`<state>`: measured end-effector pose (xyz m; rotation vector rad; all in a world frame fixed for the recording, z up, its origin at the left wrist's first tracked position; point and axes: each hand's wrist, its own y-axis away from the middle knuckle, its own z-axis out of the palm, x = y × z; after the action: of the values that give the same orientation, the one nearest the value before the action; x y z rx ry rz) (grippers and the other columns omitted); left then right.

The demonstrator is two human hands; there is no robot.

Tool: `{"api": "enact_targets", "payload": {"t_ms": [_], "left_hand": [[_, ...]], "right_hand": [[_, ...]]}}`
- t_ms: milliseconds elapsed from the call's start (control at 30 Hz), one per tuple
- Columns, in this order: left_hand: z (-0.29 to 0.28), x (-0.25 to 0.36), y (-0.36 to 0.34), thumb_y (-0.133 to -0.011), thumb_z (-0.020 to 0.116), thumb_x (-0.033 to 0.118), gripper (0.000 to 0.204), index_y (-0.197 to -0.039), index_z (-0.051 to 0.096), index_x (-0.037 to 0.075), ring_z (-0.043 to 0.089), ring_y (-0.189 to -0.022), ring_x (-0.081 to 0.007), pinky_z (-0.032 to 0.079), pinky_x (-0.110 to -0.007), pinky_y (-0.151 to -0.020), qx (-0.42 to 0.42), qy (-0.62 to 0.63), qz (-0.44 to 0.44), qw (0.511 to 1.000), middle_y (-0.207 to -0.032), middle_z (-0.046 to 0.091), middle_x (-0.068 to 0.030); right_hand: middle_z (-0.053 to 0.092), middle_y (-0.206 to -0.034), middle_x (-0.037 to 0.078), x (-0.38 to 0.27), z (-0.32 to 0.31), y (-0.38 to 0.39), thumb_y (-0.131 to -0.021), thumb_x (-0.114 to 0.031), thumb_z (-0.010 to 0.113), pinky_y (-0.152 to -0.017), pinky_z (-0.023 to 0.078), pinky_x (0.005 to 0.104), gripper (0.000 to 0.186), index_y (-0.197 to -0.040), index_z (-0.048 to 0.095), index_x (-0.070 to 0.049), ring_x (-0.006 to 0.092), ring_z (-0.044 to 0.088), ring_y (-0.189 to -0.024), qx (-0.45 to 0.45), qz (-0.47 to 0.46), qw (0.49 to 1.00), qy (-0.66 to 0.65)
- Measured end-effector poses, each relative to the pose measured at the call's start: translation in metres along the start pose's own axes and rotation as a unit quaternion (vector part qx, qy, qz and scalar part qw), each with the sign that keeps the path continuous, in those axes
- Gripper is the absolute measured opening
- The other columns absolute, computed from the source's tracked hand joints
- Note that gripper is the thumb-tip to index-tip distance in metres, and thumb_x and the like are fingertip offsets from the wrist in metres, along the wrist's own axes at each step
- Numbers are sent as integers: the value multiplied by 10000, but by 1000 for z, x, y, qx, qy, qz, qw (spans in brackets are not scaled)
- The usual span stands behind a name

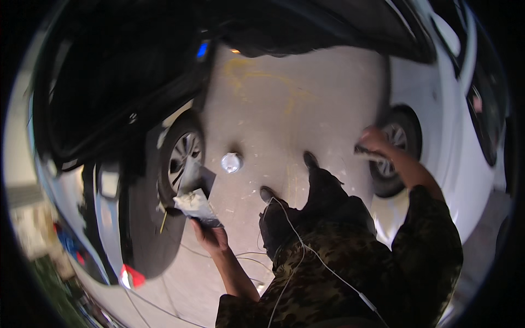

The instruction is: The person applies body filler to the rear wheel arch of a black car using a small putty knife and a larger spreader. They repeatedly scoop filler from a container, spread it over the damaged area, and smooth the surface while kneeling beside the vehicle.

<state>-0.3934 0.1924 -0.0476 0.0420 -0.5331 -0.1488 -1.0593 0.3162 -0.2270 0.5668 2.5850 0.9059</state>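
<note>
My left hand (210,235) grips a flat board (197,205) carrying a pale, paste-like mass, with a grey sheet standing up behind it, beside the wheel (180,161) of the car on the left. My right hand (374,141) is closed on a flat, dark-edged tool (363,153), blurred, held out in front of the wheel (396,158) of the white car on the right. A round silver tin (231,162) sits on the floor between the cars, left of my feet.
Dark open panels (120,65) of the left car arch over the upper view. The white car (448,202) flanks my right. Thin cables (257,254) cross the floor and my body. Yellow smears (257,76) mark the concrete. A red-and-white object (131,276) is at lower left.
</note>
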Motion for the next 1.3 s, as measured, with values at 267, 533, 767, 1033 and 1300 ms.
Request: {"api": "enact_targets", "payload": {"t_ms": [267,533,767,1033,1300], "left_hand": [[-27,12,-62,-1085,549,252,554,-1564,385,27,456,-1450,-274,333,-465,-1242,-23,-30,-124,992,-1594,453,-125],[-41,27,-84,-1073,586,256,547,-1540,428,19,480,-1423,-235,315,-405,-1238,-45,-73,-185,979,-1575,489,-98],[-94,-5,-107,-1071,582,237,538,-1540,431,22,477,-1426,-244,321,-425,-1240,-60,-70,-228,969,-1573,489,-106],[-109,-22,-114,-1055,616,272,582,-1546,422,26,462,-1438,-237,291,-410,-1256,-21,-95,-238,966,-1574,489,-93],[-203,-68,-128,-1102,509,319,533,-1541,439,24,450,-1441,-269,284,-428,-1251,-105,-143,-174,969,-1586,471,-107]], "right_hand": [[766,-1002,166,-186,216,68,-855,-779,610,-890,557,464,818,-1092,777,-14,364,712,-1028,-323,57,941,-87],[711,-868,180,-220,232,160,-1009,-412,589,-786,501,478,429,-914,724,-16,331,653,-795,-320,-290,855,-287],[743,-911,198,-356,224,53,-879,-682,638,-774,544,528,600,-964,775,-104,399,716,-920,-258,-267,922,-112],[681,-793,246,-470,290,96,-917,-427,688,-723,498,507,464,-839,690,31,384,658,-753,-380,-618,582,-368],[721,-857,186,-256,316,-42,-899,-399,712,-758,522,459,379,-874,731,-21,337,698,-853,-286,-495,753,-325]]}}
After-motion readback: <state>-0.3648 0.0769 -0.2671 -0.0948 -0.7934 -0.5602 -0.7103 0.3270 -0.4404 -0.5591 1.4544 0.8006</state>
